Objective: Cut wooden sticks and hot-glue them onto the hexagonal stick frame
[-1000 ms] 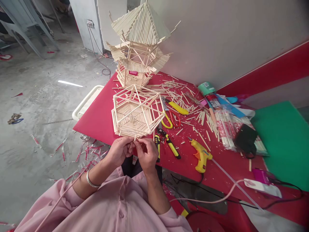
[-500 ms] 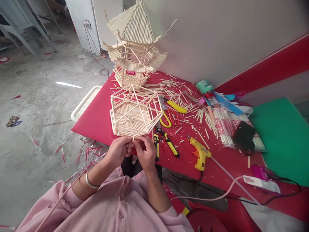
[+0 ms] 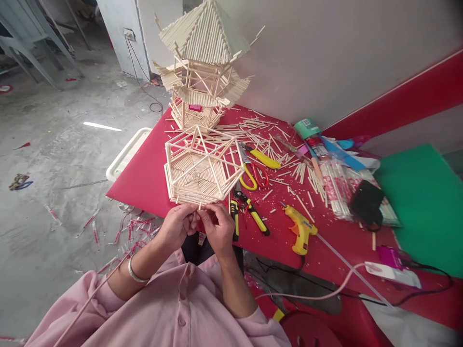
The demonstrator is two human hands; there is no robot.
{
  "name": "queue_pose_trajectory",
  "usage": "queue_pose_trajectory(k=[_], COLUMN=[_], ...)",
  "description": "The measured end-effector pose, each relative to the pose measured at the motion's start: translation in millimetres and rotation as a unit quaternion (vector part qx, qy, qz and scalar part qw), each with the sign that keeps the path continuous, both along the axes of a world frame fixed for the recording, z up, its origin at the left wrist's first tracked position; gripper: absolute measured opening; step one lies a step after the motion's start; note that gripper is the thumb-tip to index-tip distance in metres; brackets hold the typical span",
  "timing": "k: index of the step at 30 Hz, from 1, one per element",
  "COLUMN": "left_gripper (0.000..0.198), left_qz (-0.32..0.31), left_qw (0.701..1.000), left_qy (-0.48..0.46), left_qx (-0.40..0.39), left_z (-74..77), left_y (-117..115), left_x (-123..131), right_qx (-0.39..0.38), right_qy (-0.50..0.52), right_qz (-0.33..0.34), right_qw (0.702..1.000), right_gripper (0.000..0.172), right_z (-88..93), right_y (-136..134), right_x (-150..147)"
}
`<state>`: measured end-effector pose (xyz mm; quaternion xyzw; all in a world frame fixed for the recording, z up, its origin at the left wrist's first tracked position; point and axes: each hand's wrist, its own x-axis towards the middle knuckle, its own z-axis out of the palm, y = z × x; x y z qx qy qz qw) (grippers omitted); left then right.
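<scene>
My left hand (image 3: pixel 180 223) and my right hand (image 3: pixel 219 225) meet at the near edge of a six-sided stick frame (image 3: pixel 195 174). Both are closed, with thumbs and fingertips pinching a short pale wooden stick (image 3: pixel 200 205) between them; most of it is hidden by the fingers. The frame has a woven-looking base of sticks and crossed bars above it, resting on the red table (image 3: pixel 141 168). Behind it stands a tiered pagoda model (image 3: pixel 206 72) made of the same sticks. Pliers with yellow and black handles (image 3: pixel 255 217) lie just right of my right hand.
Scissors with red and yellow handles (image 3: pixel 249 176) and a yellow-handled cutter (image 3: pixel 265 158) lie among scattered sticks (image 3: pixel 249 127). A yellow glue gun (image 3: pixel 300 229) lies to the right, its cord hanging over the edge. Packed sticks (image 3: pixel 334 190) and a green board (image 3: pixel 427 207) sit farther right.
Almost nothing differs; both hands keep the same pinch at the frame's near edge, and the view has shifted very slightly.
</scene>
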<state>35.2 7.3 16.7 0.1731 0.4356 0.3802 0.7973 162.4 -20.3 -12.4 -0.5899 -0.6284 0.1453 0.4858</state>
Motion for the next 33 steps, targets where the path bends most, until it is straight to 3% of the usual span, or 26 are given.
queue_pose_trajectory(k=[33], left_gripper=[0.029], left_qz=[-0.007], left_qw=[1.000], left_qy=[-0.006], left_qx=[0.018], left_z=[-1.7], left_y=[-0.5], left_x=[-1.0], right_qx=[-0.020], right_qy=[-0.003], right_qz=[0.021], right_qw=[1.000], right_gripper=[0.015], right_z=[-4.8], right_y=[-0.9], right_x=[0.7])
